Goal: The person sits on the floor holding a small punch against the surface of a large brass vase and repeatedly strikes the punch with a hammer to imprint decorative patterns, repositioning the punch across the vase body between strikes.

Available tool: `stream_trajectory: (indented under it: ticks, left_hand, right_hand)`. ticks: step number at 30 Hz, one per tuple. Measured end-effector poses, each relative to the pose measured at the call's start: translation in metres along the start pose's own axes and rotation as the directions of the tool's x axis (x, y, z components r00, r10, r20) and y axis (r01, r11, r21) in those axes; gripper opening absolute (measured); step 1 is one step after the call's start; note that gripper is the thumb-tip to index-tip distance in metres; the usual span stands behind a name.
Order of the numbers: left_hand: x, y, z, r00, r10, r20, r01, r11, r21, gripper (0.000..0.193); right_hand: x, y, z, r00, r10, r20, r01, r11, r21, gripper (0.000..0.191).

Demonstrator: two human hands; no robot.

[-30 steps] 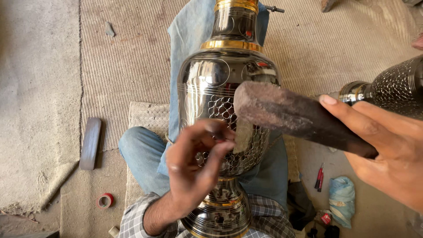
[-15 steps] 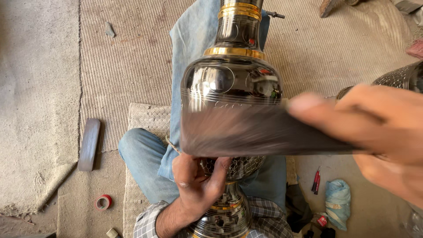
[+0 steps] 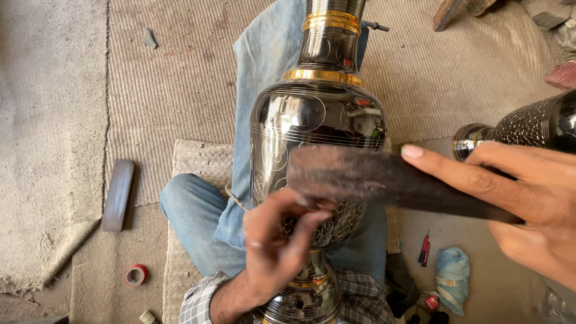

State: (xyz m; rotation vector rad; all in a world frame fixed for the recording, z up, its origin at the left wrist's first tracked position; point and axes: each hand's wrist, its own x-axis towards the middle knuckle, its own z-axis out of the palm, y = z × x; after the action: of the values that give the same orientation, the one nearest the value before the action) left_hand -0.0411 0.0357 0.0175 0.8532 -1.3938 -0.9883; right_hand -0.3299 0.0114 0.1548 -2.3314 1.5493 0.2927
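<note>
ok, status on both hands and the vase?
Left hand pinched at vase belly, tool unclear. Right hand grips blurred mallet across vase. Second vase close right.

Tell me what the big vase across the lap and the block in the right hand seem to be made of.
The vase looks like polished metal: dark mirror-like surface with reflections, fine engraved circles and lines, and gold-coloured bands, perhaps brass. The block in the right hand looks like dark, worn wood with a matte surface; motion blur leaves that open. The left hand pinches something small against the vase, too hidden to judge.
</note>
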Motion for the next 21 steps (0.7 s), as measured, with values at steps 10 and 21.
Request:
stream_trajectory:
  ticks: [10,21]
  left_hand:
    - [-0.018,-0.011,0.005,0.955,-0.201,-0.216,0.158,0.967,-0.200,0.048]
    - [-0.022,-0.014,0.008,0.978,-0.060,-0.201,0.061,0.998,0.000,0.034]
  right_hand:
    - [0.019,-0.013,-0.023,1.000,-0.020,0.014,0.023,0.984,-0.176,0.112]
    - [0.028,-0.021,-0.026,0.994,-0.014,-0.108,0.017,0.999,0.031,0.086]
